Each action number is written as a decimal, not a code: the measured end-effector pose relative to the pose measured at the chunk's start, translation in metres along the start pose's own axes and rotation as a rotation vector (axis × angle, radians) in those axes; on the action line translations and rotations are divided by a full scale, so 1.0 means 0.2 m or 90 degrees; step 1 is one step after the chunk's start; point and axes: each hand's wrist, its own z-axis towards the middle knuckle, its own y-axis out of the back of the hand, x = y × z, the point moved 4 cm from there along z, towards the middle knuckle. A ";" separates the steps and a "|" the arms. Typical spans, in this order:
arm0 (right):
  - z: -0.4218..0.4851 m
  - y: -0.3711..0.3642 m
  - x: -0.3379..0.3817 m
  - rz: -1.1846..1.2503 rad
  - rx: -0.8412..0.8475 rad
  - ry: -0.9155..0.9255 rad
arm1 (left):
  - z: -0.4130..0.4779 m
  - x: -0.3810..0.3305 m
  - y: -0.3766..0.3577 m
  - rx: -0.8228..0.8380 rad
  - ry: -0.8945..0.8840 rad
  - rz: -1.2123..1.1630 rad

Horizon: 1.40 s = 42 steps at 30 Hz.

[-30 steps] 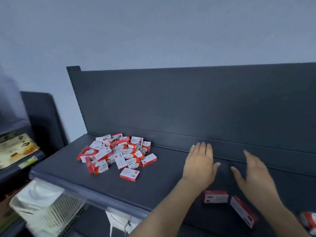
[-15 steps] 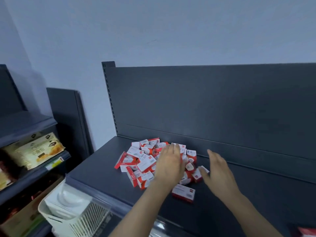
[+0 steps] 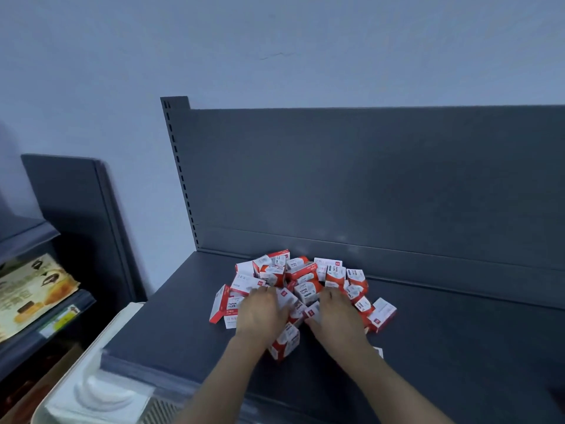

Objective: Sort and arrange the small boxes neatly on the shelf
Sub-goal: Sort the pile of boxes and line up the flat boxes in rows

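A loose pile of small red and white paper-clip boxes (image 3: 301, 280) lies on the dark grey shelf (image 3: 171, 338), close to its back panel. My left hand (image 3: 263, 313) rests on the left front of the pile, fingers curled down over boxes. On the right front of the pile, my right hand (image 3: 336, 315) has its fingers bent into the boxes and its thumb against one. The fingertips of both hands are hidden. One box (image 3: 286, 342) lies at the front between my wrists, and another (image 3: 382, 313) sits at the pile's right edge.
The shelf's back panel (image 3: 367, 185) rises behind the pile. A white plastic basket (image 3: 91, 387) stands below the shelf's front left corner. A neighbouring shelf at the left holds yellow food packets (image 3: 30, 295). Bare shelf surface stretches to the right.
The view has swung left and both hands have moved from the bare shelf on the right onto the pile. They hovered over it half a second ago and are pressed into it now.
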 end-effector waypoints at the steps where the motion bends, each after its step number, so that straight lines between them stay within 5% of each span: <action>1: 0.00 0.00 0.00 -0.012 0.003 -0.007 | 0.00 0.00 -0.01 0.008 0.004 0.010; 9: 0.00 -0.04 0.01 -0.081 0.030 -0.003 | 0.04 -0.02 -0.03 0.009 0.008 -0.013; 16: -0.03 0.00 -0.02 0.083 0.016 -0.029 | 0.04 -0.03 0.00 -0.065 0.034 -0.171; 23: -0.03 0.12 -0.13 0.289 -0.008 -0.090 | 0.05 -0.15 0.08 -0.077 -0.004 -0.176; 34: -0.35 0.59 -0.86 0.326 -0.065 -0.217 | -0.06 -1.10 0.06 -0.052 -0.204 -0.242; 42: -0.63 0.84 -1.60 0.220 -0.122 -0.304 | -0.22 -1.81 -0.24 0.033 -0.239 -0.287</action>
